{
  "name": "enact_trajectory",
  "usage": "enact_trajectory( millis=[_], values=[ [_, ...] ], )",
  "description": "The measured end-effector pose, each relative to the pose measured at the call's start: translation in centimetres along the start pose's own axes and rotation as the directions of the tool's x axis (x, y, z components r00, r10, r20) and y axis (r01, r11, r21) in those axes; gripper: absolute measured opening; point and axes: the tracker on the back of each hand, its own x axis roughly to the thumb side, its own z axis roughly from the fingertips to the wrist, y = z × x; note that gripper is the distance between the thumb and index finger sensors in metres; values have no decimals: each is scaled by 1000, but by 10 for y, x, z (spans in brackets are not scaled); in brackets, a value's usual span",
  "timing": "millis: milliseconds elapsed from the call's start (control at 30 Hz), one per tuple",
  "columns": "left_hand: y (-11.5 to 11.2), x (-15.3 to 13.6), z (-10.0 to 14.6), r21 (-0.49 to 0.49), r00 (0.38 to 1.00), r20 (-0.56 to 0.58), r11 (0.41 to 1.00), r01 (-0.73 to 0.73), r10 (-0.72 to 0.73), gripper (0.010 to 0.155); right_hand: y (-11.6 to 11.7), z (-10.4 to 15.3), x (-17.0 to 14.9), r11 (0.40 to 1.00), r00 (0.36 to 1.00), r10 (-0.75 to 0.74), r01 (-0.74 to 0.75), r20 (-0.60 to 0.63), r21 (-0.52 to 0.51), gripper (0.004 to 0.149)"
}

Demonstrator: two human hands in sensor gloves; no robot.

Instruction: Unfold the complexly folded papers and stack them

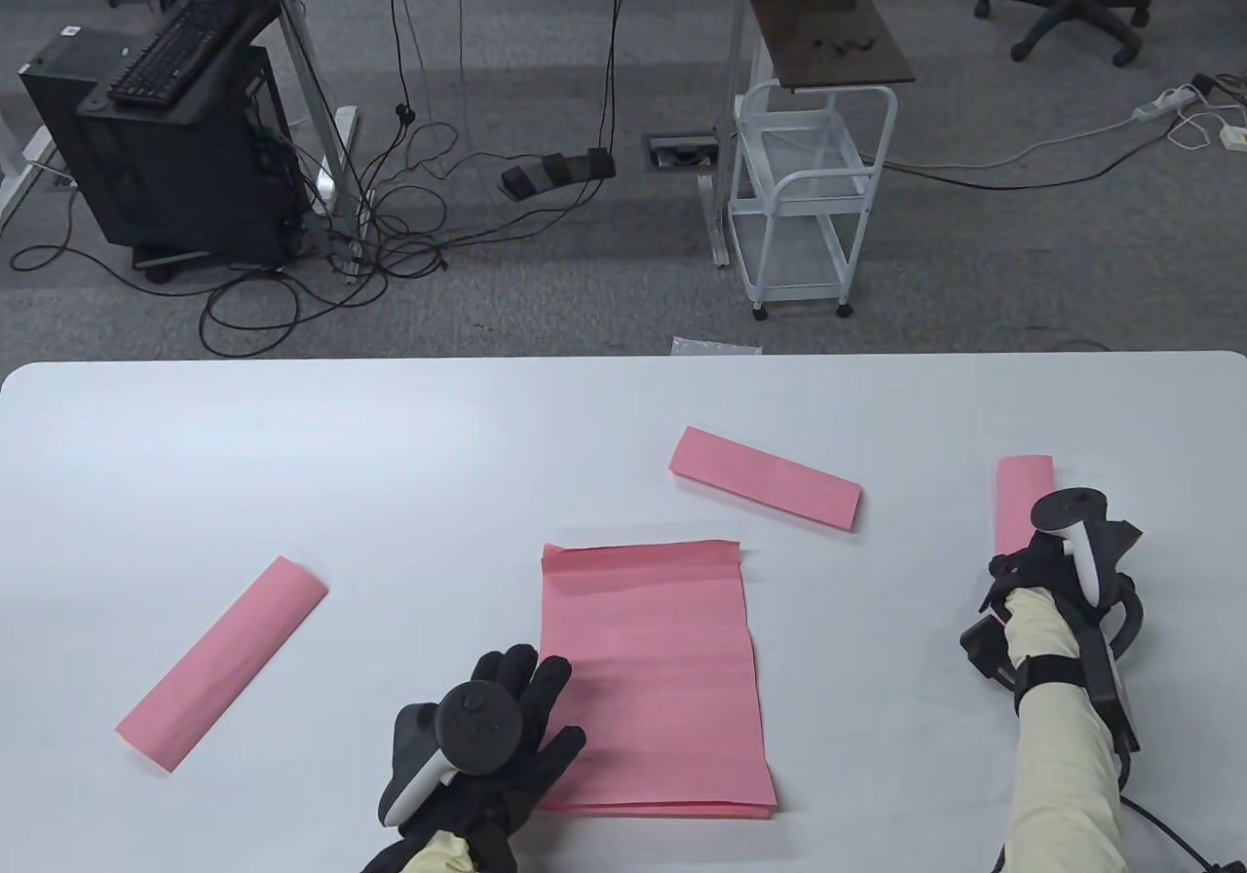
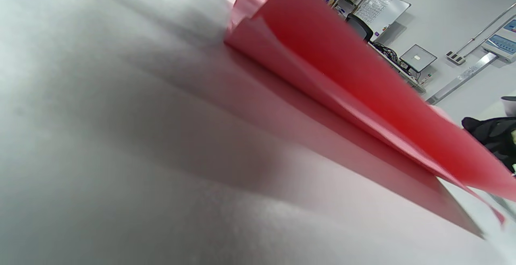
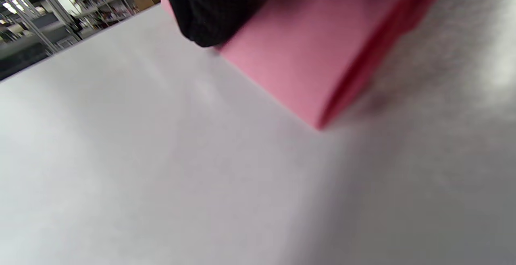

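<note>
careful, your right hand pinches the folded paper well right of the unfolded stack, which your flat, relaxed left hand touches at its near-left edge: a quick lift could drag its curled top sheet askew.

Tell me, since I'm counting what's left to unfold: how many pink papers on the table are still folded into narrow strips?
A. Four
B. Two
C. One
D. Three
D: three folded strips show in the table view, one at the left, one beyond the unfolded stack, and one under the right hand at the right; the stack itself lies flat.
</note>
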Motion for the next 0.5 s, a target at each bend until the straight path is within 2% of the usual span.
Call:
enact_trajectory(
  millis=[100,200,233,300,333,367,433,500],
  values=[
    [-1,1,0,-10,1000,11,1000,-5,5,69,-4,10,6,995,994,-80,84,73,-51,81],
    [-3,2,-2,-22,1000,27,1000,-14,14,69,-6,22,16,980,960,-199,197,199,30,66],
    [-3,2,-2,-29,999,34,999,-20,21,69,-6,29,21,967,930,-254,243,267,74,61],
    [-3,3,-6,-40,998,45,998,-43,44,69,-4,44,30,929,845,-371,329,386,172,50],
    [-2,3,-9,-50,997,50,997,-61,63,69,-1,56,37,891,771,-453,368,448,267,44],
    [-1,4,-11,-52,996,53,996,-71,74,69,1,61,41,870,736,-490,379,468,315,41],
    [4,8,-19,-42,992,72,994,-104,107,69,13,88,57,767,582,-631,369,512,525,37],
    [9,13,-27,-38,988,92,992,-122,125,69,25,113,71,671,489,-718,296,495,680,35]
  ],
)
